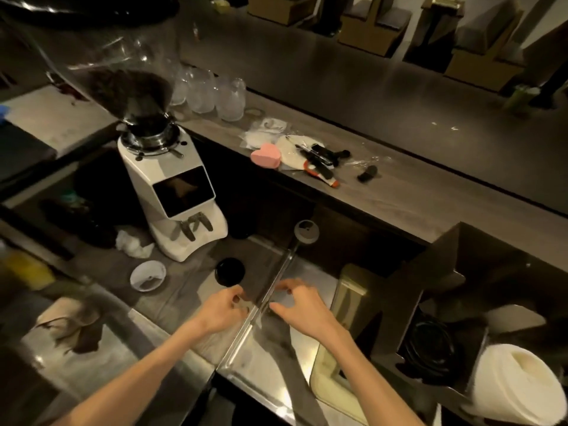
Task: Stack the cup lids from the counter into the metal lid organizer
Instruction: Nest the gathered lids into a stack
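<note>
Both hands work at the counter's near edge: left hand and right hand have curled fingers; whether they hold anything cannot be told. Beyond lies the black lid, with the white lid left of it. Lids look light, thin, flexible: pinch at the rim. The organizer stands right.

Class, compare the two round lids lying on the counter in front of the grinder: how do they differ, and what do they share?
The black lid is dark and opaque; the white lid is pale, with brownish marks on it. The black lid lies nearer the left hand; the white lid lies further left, near crumpled paper. Both are round, lie flat and are untouched.
</note>
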### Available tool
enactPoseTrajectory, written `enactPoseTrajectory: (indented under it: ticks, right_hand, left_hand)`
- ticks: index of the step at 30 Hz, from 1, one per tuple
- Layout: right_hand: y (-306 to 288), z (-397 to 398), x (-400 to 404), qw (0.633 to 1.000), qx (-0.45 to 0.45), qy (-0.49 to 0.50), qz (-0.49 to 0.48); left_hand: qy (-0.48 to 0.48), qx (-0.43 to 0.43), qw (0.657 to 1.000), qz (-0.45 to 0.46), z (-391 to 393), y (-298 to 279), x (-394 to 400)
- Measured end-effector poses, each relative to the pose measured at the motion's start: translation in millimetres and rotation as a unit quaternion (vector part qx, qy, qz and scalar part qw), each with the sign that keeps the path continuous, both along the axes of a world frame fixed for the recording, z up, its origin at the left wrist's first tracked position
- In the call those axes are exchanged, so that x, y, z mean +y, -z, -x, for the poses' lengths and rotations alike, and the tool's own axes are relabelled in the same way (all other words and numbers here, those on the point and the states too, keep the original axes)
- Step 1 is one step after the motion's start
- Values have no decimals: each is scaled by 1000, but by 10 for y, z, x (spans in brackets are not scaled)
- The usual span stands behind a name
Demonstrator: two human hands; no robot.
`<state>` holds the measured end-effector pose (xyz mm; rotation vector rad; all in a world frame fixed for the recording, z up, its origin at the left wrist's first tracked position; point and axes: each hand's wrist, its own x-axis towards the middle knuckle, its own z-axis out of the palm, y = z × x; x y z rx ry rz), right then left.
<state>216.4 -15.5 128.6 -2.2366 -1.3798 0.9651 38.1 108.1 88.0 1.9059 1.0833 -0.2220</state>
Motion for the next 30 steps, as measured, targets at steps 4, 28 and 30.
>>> enactPoseTrajectory:
  ticks: [4,28,30]
  right_hand:
    - [388,-75,378,999,17,40,29]
    - [1536,-1136,1702,975,-36,109,189]
    - [1577,-1119,1706,977,-33,106,180]
  left_hand:
    - [11,43,998,-44,-48,262,229]
    - [48,14,978,-201,-268,1492,838]
    - [41,8,978,-204,-247,1470,851]
